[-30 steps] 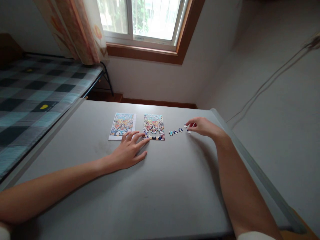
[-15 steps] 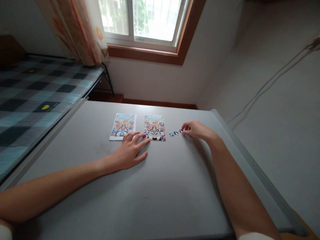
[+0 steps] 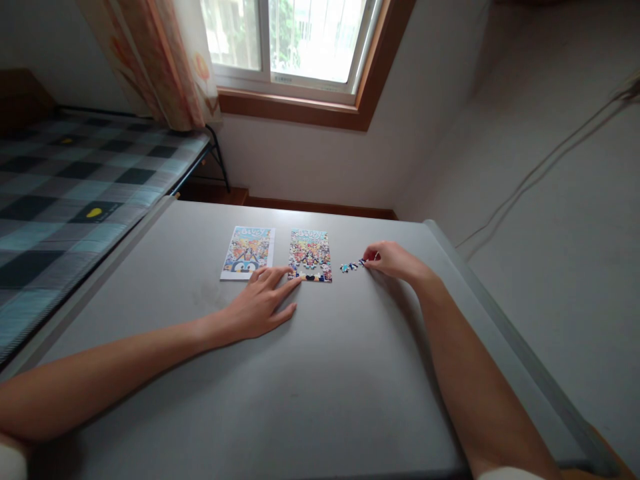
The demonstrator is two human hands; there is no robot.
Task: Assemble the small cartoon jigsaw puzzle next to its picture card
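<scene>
On the grey table (image 3: 300, 393) lies a jigsaw puzzle (image 3: 310, 247), joined at the top and along the bottom edge, with a gap between. My left hand (image 3: 265, 300) rests flat with fingers spread, its fingertips touching the puzzle's lower left corner. Just right of the puzzle, several loose jigsaw pieces (image 3: 345, 268) form a short row. My right hand (image 3: 393, 259) is at the right end of that row, thumb and fingers pinched on a jigsaw piece that they partly cover. Left of the puzzle is a printed picture sheet (image 3: 250, 243), close to my left fingers.
A bed with a checked mattress (image 3: 135, 176) stands beyond the table's left edge. Behind the table are a wood-framed window (image 3: 295, 107) and a flowered curtain (image 3: 175, 80). A cable (image 3: 530, 170) runs along the right wall.
My left fingers have drawn slightly closer together on the table. My right hand stays at the loose pieces, nearly still. The view has shifted a little.
</scene>
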